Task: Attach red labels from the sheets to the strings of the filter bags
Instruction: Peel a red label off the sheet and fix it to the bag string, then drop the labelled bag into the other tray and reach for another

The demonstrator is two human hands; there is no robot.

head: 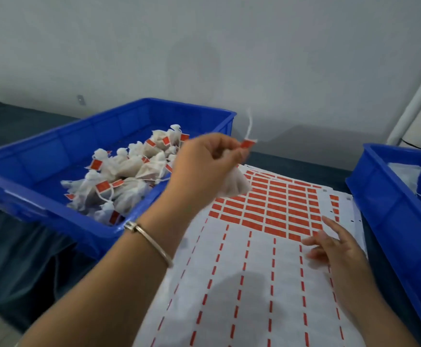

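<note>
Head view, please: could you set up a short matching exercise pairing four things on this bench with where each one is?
Things:
1. left hand
2. right hand
3. labelled filter bags
4. label sheet

Places:
A. piled in the left blue crate
B. flat on the table between the two crates
C. raised, pinching a filter bag by its red label
D. over the sheet's remaining red labels, fingers spread

Pairs: 1-C, 2-D, 3-A, 4-B

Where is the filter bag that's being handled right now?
In the head view it hangs mid-frame from the left hand: the filter bag dangles above the label sheet, just right of the left blue crate.
</note>
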